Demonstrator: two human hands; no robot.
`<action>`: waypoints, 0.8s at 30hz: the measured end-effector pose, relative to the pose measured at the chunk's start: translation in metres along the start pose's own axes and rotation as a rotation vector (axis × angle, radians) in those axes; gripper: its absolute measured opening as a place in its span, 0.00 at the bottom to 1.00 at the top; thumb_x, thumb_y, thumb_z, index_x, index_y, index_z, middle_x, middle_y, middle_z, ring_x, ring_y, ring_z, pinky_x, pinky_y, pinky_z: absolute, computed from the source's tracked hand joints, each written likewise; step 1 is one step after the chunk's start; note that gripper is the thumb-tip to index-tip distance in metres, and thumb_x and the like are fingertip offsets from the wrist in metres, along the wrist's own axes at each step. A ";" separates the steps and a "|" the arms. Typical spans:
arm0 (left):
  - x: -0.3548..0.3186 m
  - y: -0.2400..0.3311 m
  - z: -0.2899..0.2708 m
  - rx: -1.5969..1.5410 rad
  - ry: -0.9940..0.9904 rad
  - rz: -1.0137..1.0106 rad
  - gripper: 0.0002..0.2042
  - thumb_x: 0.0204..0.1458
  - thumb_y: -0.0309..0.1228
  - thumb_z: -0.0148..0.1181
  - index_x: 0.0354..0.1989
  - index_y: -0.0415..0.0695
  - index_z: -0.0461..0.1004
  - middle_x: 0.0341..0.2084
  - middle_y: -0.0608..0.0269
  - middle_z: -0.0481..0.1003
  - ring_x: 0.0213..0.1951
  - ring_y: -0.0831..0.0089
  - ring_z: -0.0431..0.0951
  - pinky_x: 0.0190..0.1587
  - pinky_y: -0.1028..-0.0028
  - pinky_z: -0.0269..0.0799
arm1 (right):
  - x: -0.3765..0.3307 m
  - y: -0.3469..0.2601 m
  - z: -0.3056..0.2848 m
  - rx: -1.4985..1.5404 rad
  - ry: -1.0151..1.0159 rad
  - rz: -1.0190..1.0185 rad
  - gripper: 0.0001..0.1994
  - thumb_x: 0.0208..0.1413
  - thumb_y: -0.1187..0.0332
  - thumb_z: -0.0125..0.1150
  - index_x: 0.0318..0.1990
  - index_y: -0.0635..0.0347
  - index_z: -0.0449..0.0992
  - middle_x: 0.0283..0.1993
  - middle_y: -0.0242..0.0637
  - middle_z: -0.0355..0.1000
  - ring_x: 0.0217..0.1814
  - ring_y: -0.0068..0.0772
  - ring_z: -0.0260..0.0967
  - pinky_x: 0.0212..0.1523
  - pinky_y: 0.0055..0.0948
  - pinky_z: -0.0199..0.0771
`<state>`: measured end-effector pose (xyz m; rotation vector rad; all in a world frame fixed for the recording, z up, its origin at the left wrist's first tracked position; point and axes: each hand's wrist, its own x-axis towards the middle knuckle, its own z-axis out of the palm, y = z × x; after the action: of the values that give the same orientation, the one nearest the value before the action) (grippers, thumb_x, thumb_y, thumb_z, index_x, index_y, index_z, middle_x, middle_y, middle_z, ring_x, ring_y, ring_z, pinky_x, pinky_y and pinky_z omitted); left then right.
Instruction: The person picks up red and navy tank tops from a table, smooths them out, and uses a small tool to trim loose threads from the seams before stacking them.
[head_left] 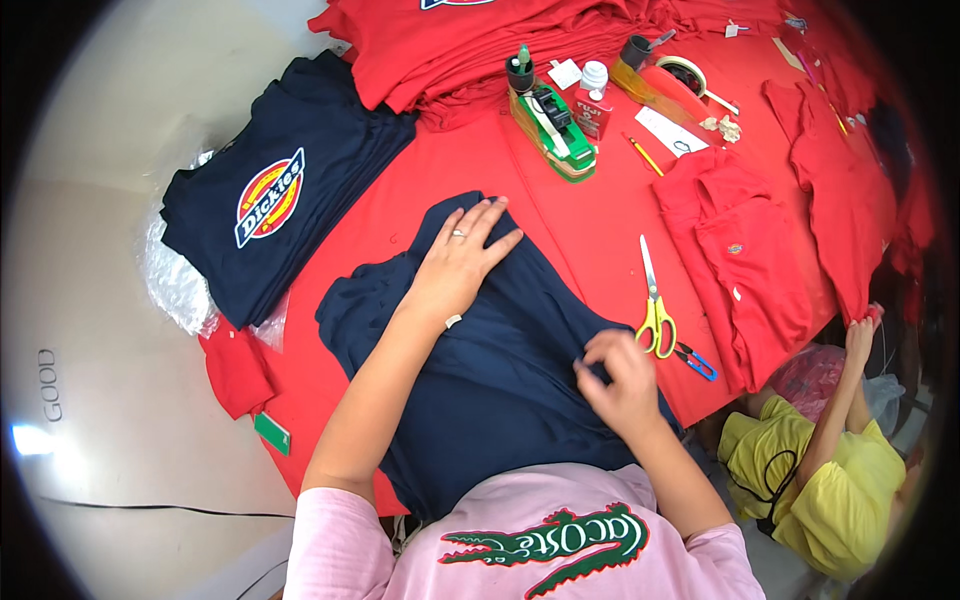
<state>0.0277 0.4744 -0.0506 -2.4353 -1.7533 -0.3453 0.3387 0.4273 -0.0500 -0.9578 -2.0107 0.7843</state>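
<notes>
A dark navy shirt (480, 370) lies spread and slightly creased on the red-covered table in front of me. My left hand (460, 262) rests flat on its far part, fingers spread, with a ring on one finger. At the shirt's right side, my right hand (622, 385) is curled, thumb and fingertips drawn together at the cloth; what lies between them is partly hidden. Yellow-handled scissors (655, 310) lie just right of that hand, their blades pointing away. Beside the scissors are small blue-handled snips (698, 364).
Folded navy shirts (290, 190) are stacked at the left on clear plastic, and red shirts (480, 50) are piled at the back. Behind my work stand a green tape dispenser (560, 135) and a red one (680, 90). A folded red garment (740, 260) lies right. A co-worker's hand (860, 335) holds red cloth.
</notes>
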 end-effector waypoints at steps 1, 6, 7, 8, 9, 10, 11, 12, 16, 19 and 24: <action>0.005 0.000 0.006 0.027 -0.015 0.100 0.15 0.46 0.23 0.68 0.44 0.50 0.82 0.68 0.58 0.72 0.73 0.56 0.67 0.79 0.42 0.50 | -0.007 -0.006 -0.001 0.040 -0.071 -0.076 0.12 0.45 0.76 0.76 0.35 0.61 0.77 0.41 0.40 0.78 0.41 0.46 0.79 0.42 0.39 0.79; 0.004 -0.029 -0.031 0.118 -0.099 -0.049 0.13 0.37 0.19 0.71 0.33 0.48 0.81 0.66 0.62 0.74 0.75 0.58 0.66 0.80 0.43 0.48 | -0.054 -0.019 0.004 0.162 -0.288 -0.099 0.12 0.47 0.75 0.75 0.39 0.59 0.79 0.43 0.37 0.78 0.40 0.41 0.78 0.41 0.37 0.80; -0.004 -0.035 -0.041 0.100 -0.036 -0.068 0.14 0.35 0.18 0.70 0.32 0.47 0.79 0.62 0.63 0.76 0.73 0.58 0.68 0.80 0.42 0.48 | -0.058 -0.018 0.007 0.155 -0.314 -0.082 0.12 0.48 0.75 0.75 0.40 0.59 0.80 0.43 0.36 0.78 0.40 0.40 0.78 0.42 0.38 0.80; -0.015 -0.039 -0.056 0.140 0.021 -0.071 0.14 0.35 0.17 0.68 0.32 0.47 0.79 0.59 0.65 0.79 0.70 0.59 0.71 0.79 0.43 0.50 | -0.061 -0.018 0.009 0.157 -0.341 -0.072 0.12 0.48 0.75 0.75 0.40 0.59 0.80 0.44 0.36 0.78 0.41 0.40 0.78 0.44 0.38 0.80; -0.027 -0.043 -0.064 0.166 0.090 -0.068 0.14 0.36 0.16 0.65 0.33 0.47 0.80 0.56 0.67 0.81 0.68 0.60 0.74 0.78 0.43 0.53 | -0.063 -0.017 0.012 0.127 -0.348 -0.055 0.11 0.50 0.74 0.74 0.40 0.59 0.80 0.43 0.35 0.76 0.43 0.39 0.77 0.46 0.38 0.79; -0.043 -0.045 -0.068 0.191 0.145 -0.070 0.11 0.39 0.17 0.65 0.32 0.46 0.79 0.53 0.67 0.82 0.66 0.60 0.76 0.77 0.44 0.56 | -0.064 -0.016 0.016 0.121 -0.347 -0.073 0.10 0.51 0.73 0.74 0.40 0.59 0.80 0.42 0.35 0.76 0.43 0.39 0.76 0.45 0.38 0.78; -0.063 -0.047 -0.070 0.211 0.138 -0.093 0.13 0.40 0.16 0.63 0.34 0.46 0.82 0.53 0.68 0.82 0.66 0.61 0.76 0.77 0.47 0.57 | -0.064 -0.014 0.019 0.109 -0.346 -0.086 0.10 0.52 0.72 0.73 0.40 0.58 0.80 0.42 0.35 0.76 0.42 0.39 0.76 0.45 0.38 0.78; -0.083 -0.045 -0.072 0.209 0.103 -0.126 0.16 0.41 0.16 0.61 0.38 0.45 0.83 0.55 0.68 0.82 0.66 0.61 0.76 0.76 0.49 0.58 | -0.065 -0.011 0.021 0.088 -0.345 -0.089 0.09 0.53 0.72 0.73 0.40 0.58 0.80 0.41 0.34 0.75 0.42 0.39 0.76 0.44 0.38 0.78; -0.176 -0.036 -0.033 0.165 -0.065 -0.324 0.29 0.50 0.12 0.55 0.61 0.46 0.83 0.68 0.60 0.75 0.72 0.56 0.70 0.73 0.51 0.64 | -0.067 -0.006 0.021 0.105 -0.422 -0.160 0.07 0.56 0.68 0.73 0.36 0.57 0.81 0.39 0.33 0.74 0.42 0.37 0.75 0.43 0.37 0.77; -0.173 -0.013 -0.034 -0.038 -0.131 -0.548 0.29 0.53 0.10 0.52 0.63 0.45 0.82 0.73 0.53 0.70 0.76 0.53 0.64 0.74 0.47 0.61 | -0.055 -0.007 0.008 0.337 -0.446 0.159 0.06 0.60 0.67 0.71 0.37 0.59 0.83 0.37 0.35 0.78 0.37 0.36 0.77 0.38 0.35 0.78; -0.129 -0.022 -0.078 0.000 -0.125 -0.561 0.21 0.56 0.15 0.53 0.53 0.41 0.86 0.71 0.48 0.72 0.75 0.49 0.66 0.76 0.52 0.59 | -0.013 0.012 -0.016 0.022 -0.074 0.320 0.10 0.60 0.73 0.70 0.48 0.58 0.83 0.46 0.39 0.79 0.31 0.32 0.77 0.35 0.32 0.79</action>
<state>-0.0412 0.3455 -0.0088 -1.9551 -2.4709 -0.2412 0.3618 0.4263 -0.0554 -1.2732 -1.9300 1.0242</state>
